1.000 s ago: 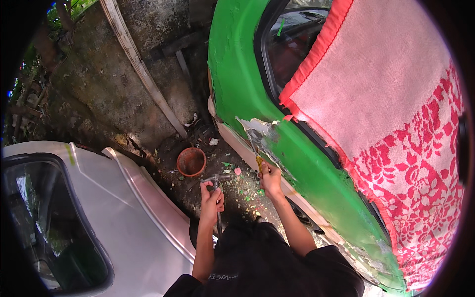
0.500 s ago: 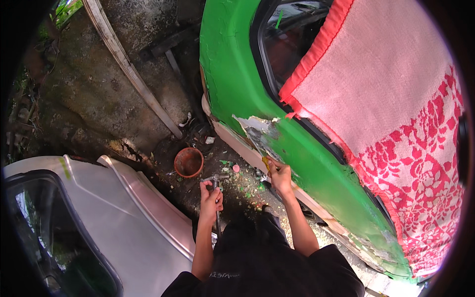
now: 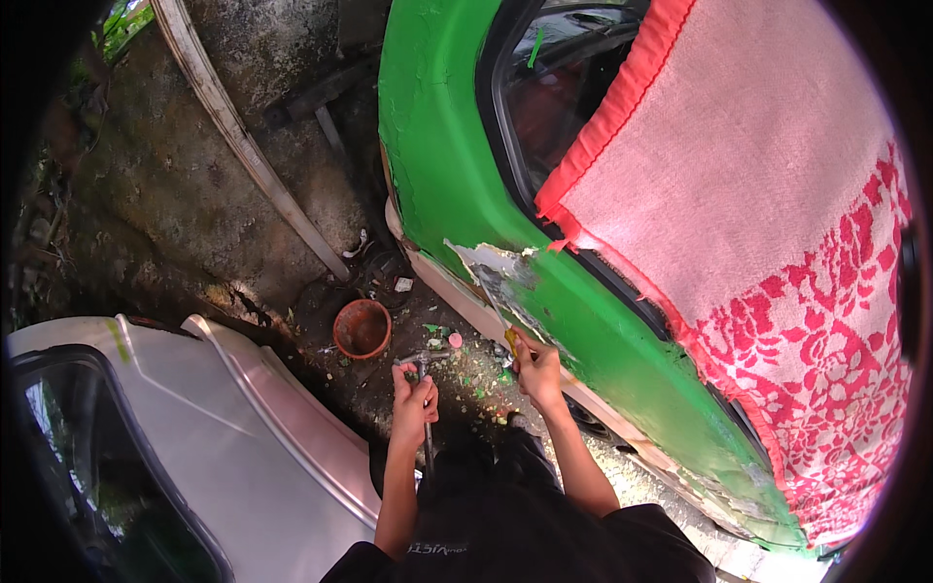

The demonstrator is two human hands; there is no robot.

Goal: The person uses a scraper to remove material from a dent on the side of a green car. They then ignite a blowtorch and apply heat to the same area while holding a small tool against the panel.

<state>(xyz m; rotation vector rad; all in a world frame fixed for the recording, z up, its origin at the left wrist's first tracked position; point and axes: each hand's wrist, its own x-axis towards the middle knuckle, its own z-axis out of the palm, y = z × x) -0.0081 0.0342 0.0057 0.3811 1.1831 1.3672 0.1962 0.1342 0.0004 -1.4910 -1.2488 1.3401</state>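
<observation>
My right hand (image 3: 536, 369) grips a scraper (image 3: 498, 309) with a yellow handle, its blade laid against a bare grey patch (image 3: 501, 277) where paint is stripped from the green car body (image 3: 622, 340). My left hand (image 3: 413, 403) holds a metal hammer (image 3: 423, 364) upright by its handle, head up, above the ground between the two cars. Both forearms come in from the lower edge over my dark clothing.
A red and white patterned cloth (image 3: 758, 223) hangs over the green car's window. A silver car (image 3: 194, 447) stands at lower left. A terracotta pot (image 3: 362, 328) and green paint chips (image 3: 466, 374) lie on the dirt. A pale plank (image 3: 243, 146) leans on the rock wall.
The view has shifted slightly, bringing the green car nearer. My right hand has moved a little down along the scraped patch. My left hand keeps the hammer in the same place.
</observation>
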